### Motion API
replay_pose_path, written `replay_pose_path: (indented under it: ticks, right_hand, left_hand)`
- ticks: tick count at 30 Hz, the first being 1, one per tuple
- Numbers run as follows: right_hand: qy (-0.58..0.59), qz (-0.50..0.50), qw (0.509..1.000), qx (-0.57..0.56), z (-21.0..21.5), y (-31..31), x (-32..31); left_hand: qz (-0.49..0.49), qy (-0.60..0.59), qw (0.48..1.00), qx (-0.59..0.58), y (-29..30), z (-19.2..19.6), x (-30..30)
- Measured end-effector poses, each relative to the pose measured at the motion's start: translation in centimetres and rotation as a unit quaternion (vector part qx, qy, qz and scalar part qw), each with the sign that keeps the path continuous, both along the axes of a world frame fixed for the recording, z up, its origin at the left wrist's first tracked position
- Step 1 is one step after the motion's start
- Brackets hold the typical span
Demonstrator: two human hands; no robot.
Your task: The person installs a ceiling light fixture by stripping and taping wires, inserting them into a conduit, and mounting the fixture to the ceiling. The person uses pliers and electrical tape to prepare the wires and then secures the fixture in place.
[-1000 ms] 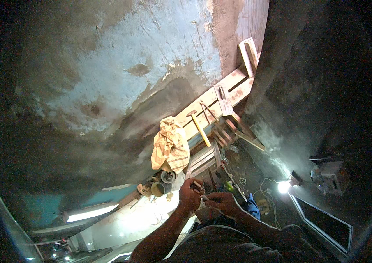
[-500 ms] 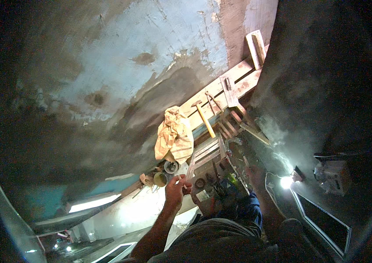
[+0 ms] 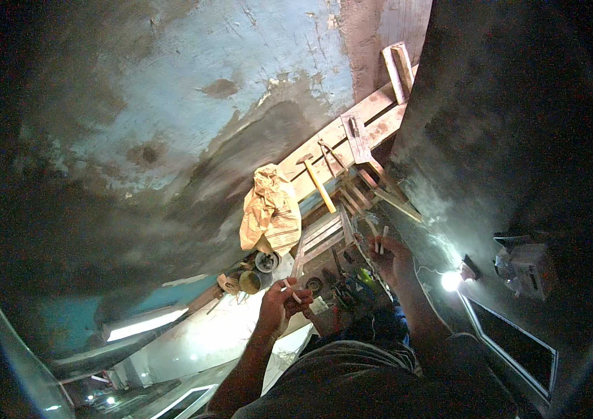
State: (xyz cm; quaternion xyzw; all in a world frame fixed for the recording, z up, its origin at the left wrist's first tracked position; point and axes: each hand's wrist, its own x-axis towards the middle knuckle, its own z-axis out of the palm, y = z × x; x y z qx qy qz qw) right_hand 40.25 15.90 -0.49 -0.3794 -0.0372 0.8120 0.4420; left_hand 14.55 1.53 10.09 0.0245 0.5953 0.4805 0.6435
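My left hand [image 3: 282, 302] is raised in the lower middle of the view, its fingers closed on a small thin white piece [image 3: 292, 292]. My right hand [image 3: 390, 258] is up and to the right of it, close to a cluttered wooden shelf [image 3: 352, 133]. It pinches a couple of thin pale sticks [image 3: 381, 245]. The two hands are apart. Between and below them lies a dim jumble of small tools and parts [image 3: 345, 290] that I cannot make out clearly.
A crumpled tan paper bag [image 3: 270, 209] and a hammer with a yellow handle [image 3: 319, 183] rest on the shelf planks. Small round tins [image 3: 266, 262] sit below the bag. A bright lamp [image 3: 452, 281], a pale boxy device [image 3: 523, 269] and a dark wall stand on the right.
A second ago both hands were together in front of me. They have since separated: my right hand went up and right toward the shelf, while my left stayed low with its white piece.
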Motion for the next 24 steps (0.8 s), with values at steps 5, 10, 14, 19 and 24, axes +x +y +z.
replay_pose_path:
  ticks: [5,10,14,19,24]
  right_hand:
    - [-0.14,0.046,0.988,0.054,-0.6,0.1,1.0]
    - [-0.351,0.037,0.932,0.086,-2.6,0.4,2.6]
    - [-0.424,0.009,0.9,0.098,-3.6,0.3,3.8]
    - [-0.571,0.049,0.805,0.156,-6.2,0.1,5.4]
    - [-0.621,0.138,0.735,0.233,-12.9,-1.4,4.2]
  left_hand:
    - [0.009,0.004,0.999,0.036,1.0,0.4,-0.6]
    - [-0.017,0.054,0.998,0.039,1.5,0.4,-1.3]
    - [-0.042,0.087,0.995,0.039,1.3,0.8,-1.4]
    - [-0.015,0.14,0.988,0.063,1.2,2.7,-2.3]
    - [-0.022,0.429,0.882,0.194,1.5,8.2,-5.9]
